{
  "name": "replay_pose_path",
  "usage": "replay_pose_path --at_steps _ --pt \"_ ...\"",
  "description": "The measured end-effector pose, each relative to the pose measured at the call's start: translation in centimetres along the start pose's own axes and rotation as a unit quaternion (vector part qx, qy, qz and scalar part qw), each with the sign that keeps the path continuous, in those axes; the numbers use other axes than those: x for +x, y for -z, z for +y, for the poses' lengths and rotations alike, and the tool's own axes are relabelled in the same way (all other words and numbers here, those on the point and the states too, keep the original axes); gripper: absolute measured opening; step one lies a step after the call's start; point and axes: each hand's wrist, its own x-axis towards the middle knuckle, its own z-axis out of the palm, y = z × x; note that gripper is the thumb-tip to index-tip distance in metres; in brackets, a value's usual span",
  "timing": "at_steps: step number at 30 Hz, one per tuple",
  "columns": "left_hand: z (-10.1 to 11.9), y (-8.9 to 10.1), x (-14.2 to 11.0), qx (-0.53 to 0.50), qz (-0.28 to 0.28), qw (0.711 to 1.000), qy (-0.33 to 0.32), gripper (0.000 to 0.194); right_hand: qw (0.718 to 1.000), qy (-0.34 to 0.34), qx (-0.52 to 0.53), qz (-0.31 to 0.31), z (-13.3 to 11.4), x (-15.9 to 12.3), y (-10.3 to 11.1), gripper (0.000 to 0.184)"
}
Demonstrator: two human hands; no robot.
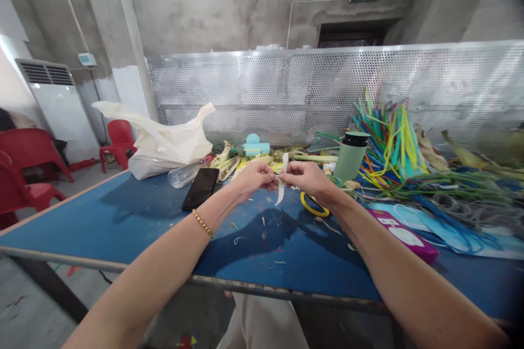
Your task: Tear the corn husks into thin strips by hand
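Over the middle of the table, a narrow whitish strip (280, 194), like a piece of corn husk, stands roughly upright between my hands. My right hand (308, 177) pinches it between thumb and fingertips, with one end sticking up and the other hanging below. My left hand (257, 179) is closed in a pinch against the strip's middle; the exact grip is hidden by the fingers. A pair of yellow-handled scissors (314, 206) lies under my right wrist, its blades not visible. Pale corn husks (226, 163) lie beyond my left hand.
Left on the blue table (135, 229) are a black phone (200, 188), a clear bottle (184, 175) and a white plastic bag (170, 142). To the right stand a green canister (350, 158), colourful strips (397, 142) and a purple packet (403, 234). Scraps litter the front.
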Motion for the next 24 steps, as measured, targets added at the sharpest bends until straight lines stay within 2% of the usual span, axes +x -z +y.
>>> replay_pose_path --at_steps 7,11,13,17,21,24 --pt "0.1 0.4 0.1 -0.022 -0.015 1.0 0.014 0.018 1.0 -0.001 -0.009 0.007 0.5 0.3 0.1 0.019" --pt "0.4 0.6 -0.2 0.001 -0.044 0.999 0.032 0.009 1.0 0.004 0.0 -0.01 0.5 0.2 0.2 0.02" --pt "0.5 0.6 -0.3 0.032 -0.066 0.997 0.036 0.015 1.0 0.006 -0.005 -0.022 0.5 0.2 0.1 0.019" --pt "0.1 0.8 -0.3 0.084 -0.103 0.991 -0.009 0.026 0.999 0.018 -0.023 -0.041 0.8 0.3 0.1 0.021" --pt "-0.4 0.9 0.0 0.043 -0.093 0.995 -0.008 0.031 0.999 0.028 -0.027 -0.013 1.2 0.5 0.3 0.035" --pt "-0.4 0.8 0.1 0.023 -0.078 0.997 -0.006 0.024 0.999 0.033 -0.016 0.016 1.4 0.7 0.6 0.038"
